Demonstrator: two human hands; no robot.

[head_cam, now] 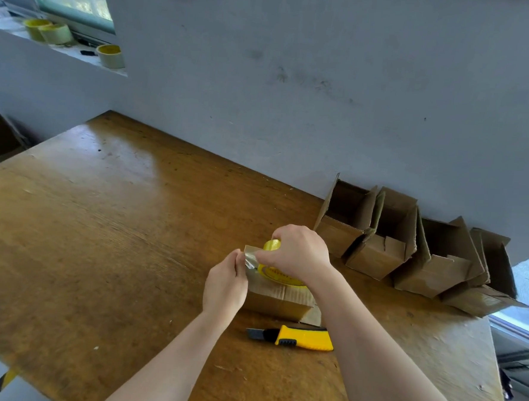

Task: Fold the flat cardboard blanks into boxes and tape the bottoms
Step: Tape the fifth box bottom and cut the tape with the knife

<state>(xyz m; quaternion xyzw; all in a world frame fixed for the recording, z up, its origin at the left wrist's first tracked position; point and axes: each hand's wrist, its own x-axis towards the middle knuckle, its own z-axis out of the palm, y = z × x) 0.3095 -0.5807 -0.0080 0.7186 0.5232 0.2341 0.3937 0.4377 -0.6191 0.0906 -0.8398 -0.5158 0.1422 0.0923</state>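
A small cardboard box (277,300) lies on the wooden table (101,221) with its closed flaps up. Over it my right hand (297,252) grips a roll of clear tape with a yellow core (275,274). My left hand (225,283) pinches the loose end of the tape (251,260) just left of the roll, above the box's left edge. Only a short length of tape shows between the two hands. Much of the roll is hidden under my right hand.
A yellow utility knife (301,338) lies just in front of the box. Several folded open boxes (409,240) stand in a row along the wall at the right. Spare tape rolls (111,56) sit on the window sill at the far left.
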